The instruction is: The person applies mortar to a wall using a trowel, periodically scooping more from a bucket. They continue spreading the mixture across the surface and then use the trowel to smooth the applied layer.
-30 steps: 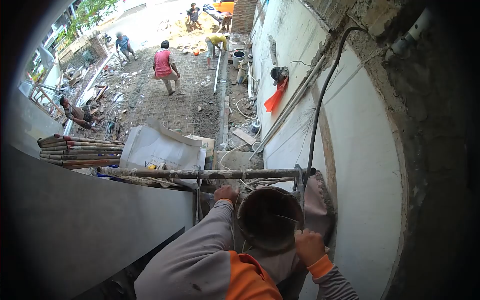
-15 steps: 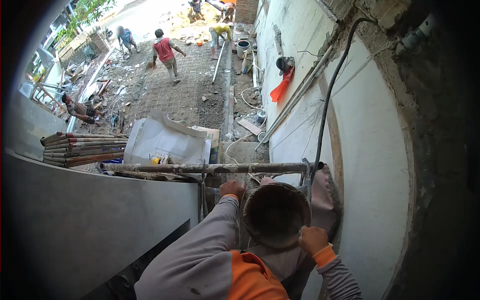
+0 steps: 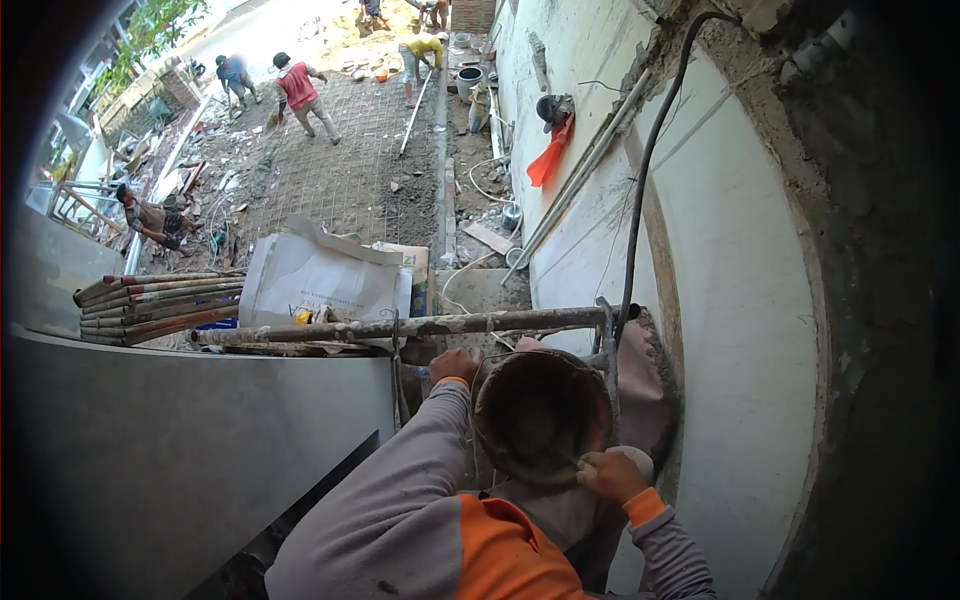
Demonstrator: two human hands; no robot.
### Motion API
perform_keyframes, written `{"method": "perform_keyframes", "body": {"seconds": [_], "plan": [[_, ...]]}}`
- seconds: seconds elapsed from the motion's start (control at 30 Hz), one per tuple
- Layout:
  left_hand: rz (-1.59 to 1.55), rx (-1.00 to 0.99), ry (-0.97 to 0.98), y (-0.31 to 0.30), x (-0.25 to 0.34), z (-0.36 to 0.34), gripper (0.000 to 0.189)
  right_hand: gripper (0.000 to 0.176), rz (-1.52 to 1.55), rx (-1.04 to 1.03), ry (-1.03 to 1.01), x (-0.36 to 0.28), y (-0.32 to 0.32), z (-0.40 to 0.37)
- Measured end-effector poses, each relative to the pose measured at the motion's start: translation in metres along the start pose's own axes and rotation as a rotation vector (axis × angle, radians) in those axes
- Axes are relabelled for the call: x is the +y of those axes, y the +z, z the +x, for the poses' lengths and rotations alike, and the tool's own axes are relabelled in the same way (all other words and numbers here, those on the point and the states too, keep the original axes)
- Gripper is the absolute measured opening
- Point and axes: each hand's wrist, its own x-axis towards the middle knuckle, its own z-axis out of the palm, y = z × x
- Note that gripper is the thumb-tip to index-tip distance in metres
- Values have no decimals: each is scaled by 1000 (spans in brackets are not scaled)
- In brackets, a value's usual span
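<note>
The right hand (image 3: pixel 612 476) is closed on the near right rim of the bucket (image 3: pixel 540 418), thumb side towards the mouth. The bucket is just in front of the person's body, its open mouth facing up towards the head. Its inside is dark and crusted; how much it holds, I cannot tell. The left hand (image 3: pixel 455 367) is clenched beside the far left of the bucket, seemingly round its thin handle, though the fingers hide the grip. The step in hand looks like steadying the bucket between two grips. Moving it calls for lifting or tipping with both hands together, keeping the rim off the upright bar (image 3: pixel 610 360) just to its right.

Right of the bucket hangs a pink cloth (image 3: pixel 643 385). Just beyond the hands a stained pipe (image 3: pixel 450 324) runs across, and past it lie a white sack (image 3: pixel 325 285) and, to the left, stacked poles (image 3: pixel 165 308). A cap (image 3: pixel 553 108) and an orange cloth (image 3: pixel 550 157) hang on the right-hand wall (image 3: pixel 590 250).

Farther off, one person (image 3: pixel 150 217) is low among rubble, and others in red (image 3: pixel 298 88), blue (image 3: pixel 235 77) and yellow (image 3: pixel 422 48) are around the mesh (image 3: pixel 335 180).
</note>
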Motion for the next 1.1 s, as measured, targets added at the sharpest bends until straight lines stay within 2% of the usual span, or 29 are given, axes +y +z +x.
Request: {"method": "perform_keyframes", "body": {"seconds": [0.17,0.27,0.3,0.4,0.53,0.63,0.77,0.93,1.07,1.1], "plan": [[13,-2,-4,1,0,1,56,33,183,153,-44,-1,14,-12],[12,-11,0,0,0,-1,55,29,15,405,-87,-18,1,-14],[16,-10,1,0,-1,-1,55,27,-120,433,-180,-8,6,-11],[24,-3,-3,4,-2,1,56,26,-406,581,-90,-25,-9,-17],[26,-3,-16,5,-2,3,57,35,-310,667,-151,-36,-24,-28],[35,11,-9,7,-1,4,56,27,-160,513,-83,-48,-23,-26],[15,31,-6,3,3,0,55,24,-280,273,95,-43,-15,-17],[-49,-61,-49,-18,4,-8,57,18,-515,278,101,-73,-62,-22],[-121,-76,-46,-23,3,-11,58,11,-776,349,139,-62,-57,-8],[-126,-81,-43,-27,4,-13,58,6,-828,346,85,-61,-50,-3]]}}
